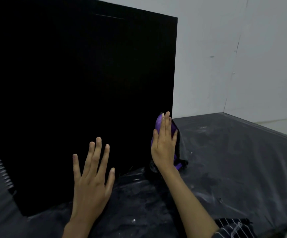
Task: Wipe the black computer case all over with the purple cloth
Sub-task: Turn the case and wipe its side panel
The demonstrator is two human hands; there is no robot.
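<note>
The black computer case (81, 93) fills the view from 9 o'clock round to 12, standing tilted on the work surface with its broad dark side toward the camera. Its edge at 8 o'clock looks saw-toothed, though the detail is too dark to read.

At 6 o'clock the left hand (92, 179) lies flat against the lower part of that side, fingers straight and spread wide, holding nothing.

Just right of centre, toward 4 o'clock, the right hand (163, 145) presses the purple cloth (159, 122) against the case's lower right edge, its fingers straight and close together. The cloth bunches out around the hand, and a dark fold hangs down to touch the surface.

That surface is a table covered with a dark plastic sheet (233, 160), wrinkled and smeared with pale dust and white specks. It runs from 7 o'clock to 3.

A striped sleeve (232, 227) shows at 5 o'clock. From 1 to 3 o'clock rise pale grey walls (268, 48) that meet in a corner and carry faint marks.
</note>
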